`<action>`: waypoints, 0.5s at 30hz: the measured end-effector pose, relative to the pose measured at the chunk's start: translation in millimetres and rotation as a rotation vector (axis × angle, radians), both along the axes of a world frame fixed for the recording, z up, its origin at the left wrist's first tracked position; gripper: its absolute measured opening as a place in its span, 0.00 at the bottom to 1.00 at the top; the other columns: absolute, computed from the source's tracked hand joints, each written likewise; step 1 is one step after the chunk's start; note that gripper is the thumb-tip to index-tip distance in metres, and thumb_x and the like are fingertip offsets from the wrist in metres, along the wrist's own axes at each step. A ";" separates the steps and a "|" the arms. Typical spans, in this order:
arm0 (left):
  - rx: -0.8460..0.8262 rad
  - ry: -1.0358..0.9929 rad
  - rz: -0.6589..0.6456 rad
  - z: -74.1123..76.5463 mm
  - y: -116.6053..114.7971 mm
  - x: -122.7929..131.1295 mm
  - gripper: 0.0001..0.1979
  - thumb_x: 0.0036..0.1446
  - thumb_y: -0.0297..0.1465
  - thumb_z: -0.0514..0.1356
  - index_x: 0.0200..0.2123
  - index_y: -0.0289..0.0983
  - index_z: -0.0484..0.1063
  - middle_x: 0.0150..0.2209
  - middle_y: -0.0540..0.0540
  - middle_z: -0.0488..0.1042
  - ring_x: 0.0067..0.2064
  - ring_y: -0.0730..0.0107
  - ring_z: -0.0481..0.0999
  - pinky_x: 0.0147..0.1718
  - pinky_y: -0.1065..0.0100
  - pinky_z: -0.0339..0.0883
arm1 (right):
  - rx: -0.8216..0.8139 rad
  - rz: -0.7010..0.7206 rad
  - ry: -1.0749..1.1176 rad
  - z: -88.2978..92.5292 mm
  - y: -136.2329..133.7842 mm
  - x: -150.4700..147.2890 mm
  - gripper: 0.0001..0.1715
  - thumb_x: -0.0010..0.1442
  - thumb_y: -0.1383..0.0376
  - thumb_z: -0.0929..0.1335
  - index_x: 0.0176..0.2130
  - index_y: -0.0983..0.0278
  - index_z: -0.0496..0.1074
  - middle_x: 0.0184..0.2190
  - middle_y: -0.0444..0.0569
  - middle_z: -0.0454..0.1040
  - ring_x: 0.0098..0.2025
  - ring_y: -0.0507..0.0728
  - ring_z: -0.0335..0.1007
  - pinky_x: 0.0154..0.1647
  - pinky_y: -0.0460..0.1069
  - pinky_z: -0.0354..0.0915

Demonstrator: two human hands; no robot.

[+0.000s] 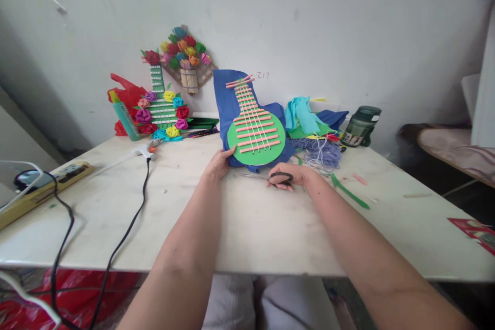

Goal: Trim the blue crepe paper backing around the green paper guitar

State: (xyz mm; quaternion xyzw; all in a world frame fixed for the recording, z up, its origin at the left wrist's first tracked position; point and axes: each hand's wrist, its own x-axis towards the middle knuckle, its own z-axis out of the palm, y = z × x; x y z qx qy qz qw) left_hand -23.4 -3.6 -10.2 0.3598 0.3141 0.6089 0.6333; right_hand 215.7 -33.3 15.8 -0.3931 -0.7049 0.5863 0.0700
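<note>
A green pipa-shaped paper craft [233, 141] with pink strips across it and white strings stands upright in the middle of the table. Blue crepe paper [224, 98] lies behind it and sticks out around its outline. My left hand [220, 163] grips the lower left edge of the craft and the blue paper, its thumb on the front. Just below the craft's bottom edge, my right hand [296, 174] is closed around the dark handles of a pair of scissors [281, 179]. The scissor blades point left toward my left hand; whether they are parted is too blurred to see.
Flower-trimmed green craft [158, 80], glue bottle [126, 118] and flower hanging [189, 81] are at back left. A glue gun [145, 151] trails a cord beside a power strip [42, 191]. Purple yarn [319, 152], turquoise paper [303, 113] and a dark bottle [361, 126] are at right.
</note>
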 end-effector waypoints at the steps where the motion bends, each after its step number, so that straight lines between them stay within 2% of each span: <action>1: 0.005 -0.007 0.004 -0.6 0.7 -0.2 0.17 0.46 0.25 0.66 0.42 0.30 0.74 0.41 0.37 0.78 0.47 0.54 0.76 0.50 0.57 0.68 | -0.021 0.010 0.012 1.0 -0.6 0.7 0.18 0.45 0.58 0.71 0.31 0.71 0.73 0.11 0.39 0.65 0.11 0.46 0.56 0.08 0.41 0.54; 5: 0.018 -0.026 0.033 -2.4 3.3 -1.0 0.17 0.47 0.24 0.65 0.43 0.30 0.74 0.40 0.38 0.78 0.45 0.56 0.77 0.50 0.58 0.69 | -0.035 0.026 0.040 4.8 -1.8 4.8 0.20 0.46 0.56 0.71 0.31 0.71 0.72 0.12 0.41 0.66 0.12 0.47 0.59 0.09 0.41 0.56; 15: 0.031 -0.036 0.095 -3.8 6.1 -1.3 0.18 0.48 0.24 0.65 0.45 0.32 0.73 0.40 0.40 0.79 0.45 0.58 0.77 0.49 0.60 0.70 | 0.000 -0.003 0.164 3.2 2.3 13.2 0.20 0.47 0.56 0.70 0.32 0.71 0.72 0.13 0.41 0.67 0.12 0.47 0.59 0.11 0.41 0.57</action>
